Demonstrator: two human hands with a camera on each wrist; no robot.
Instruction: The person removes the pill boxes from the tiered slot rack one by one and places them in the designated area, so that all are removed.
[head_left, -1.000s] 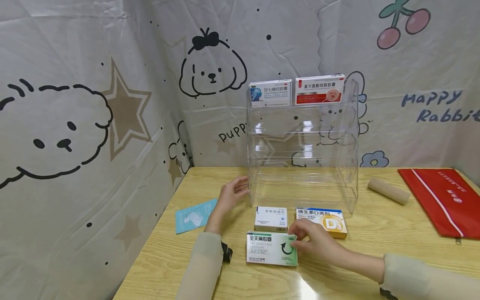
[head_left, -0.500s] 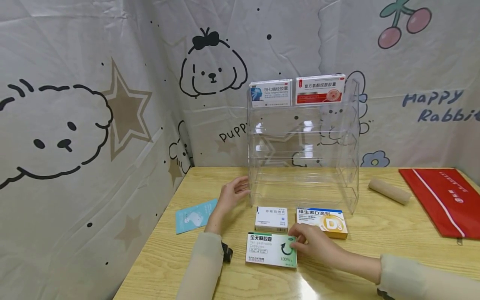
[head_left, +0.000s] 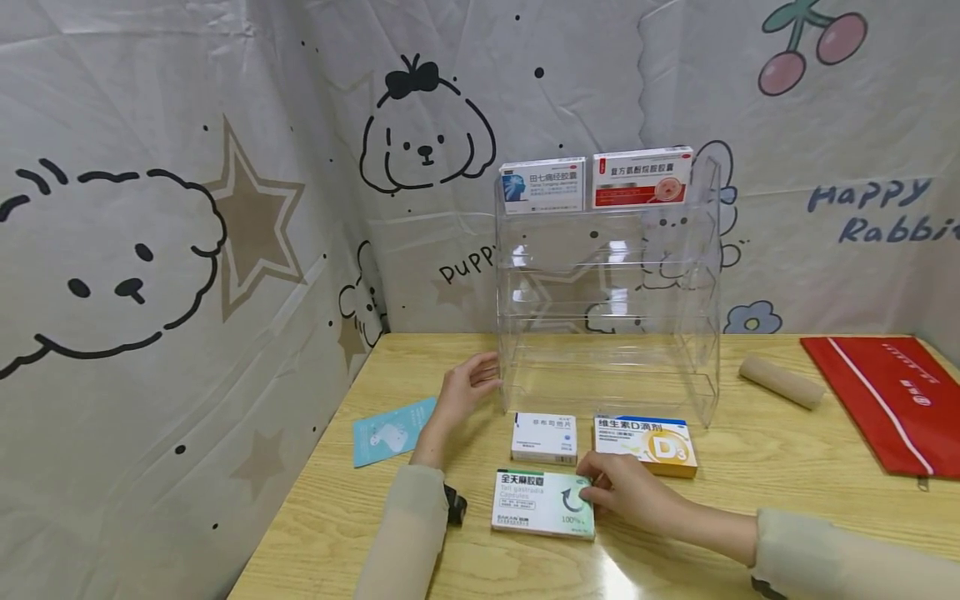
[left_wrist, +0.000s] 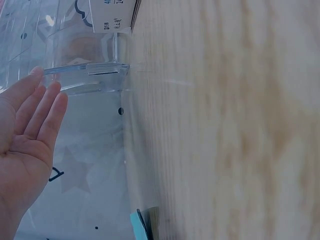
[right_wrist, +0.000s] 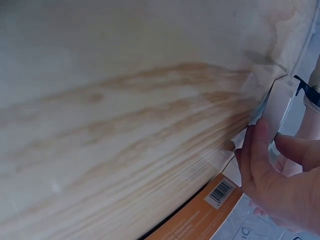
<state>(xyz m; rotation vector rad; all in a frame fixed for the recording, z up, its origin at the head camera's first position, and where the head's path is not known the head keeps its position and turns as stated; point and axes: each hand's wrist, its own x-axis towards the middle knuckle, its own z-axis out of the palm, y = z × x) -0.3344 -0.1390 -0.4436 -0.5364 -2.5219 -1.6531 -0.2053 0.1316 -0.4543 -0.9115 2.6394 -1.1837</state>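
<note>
My right hand (head_left: 633,492) pinches the right end of a green-and-white capsule box (head_left: 532,508) low over the table. The right wrist view shows the thumb on one side of that box (right_wrist: 278,107) and the fingers on the other. My left hand (head_left: 463,392), fingers fairly straight, is at the left side of a clear acrylic tiered rack (head_left: 600,313); the left wrist view has the fingertips at the rack's edge (left_wrist: 107,69). Between box and rack lie a white tablet box (head_left: 543,437) and an orange-and-white vitamin D box (head_left: 645,442), partly behind the right hand.
On the rack's top tier stand a blue-and-white box (head_left: 551,187) and a red-and-white box (head_left: 641,179). A blue packet (head_left: 390,433) lies left on the table. To the right are a cardboard tube (head_left: 782,382) and a red pouch (head_left: 885,400). Printed cloth hangs behind.
The capsule box and my right hand have shifted very slightly toward me. My left hand stays at the rack's side.
</note>
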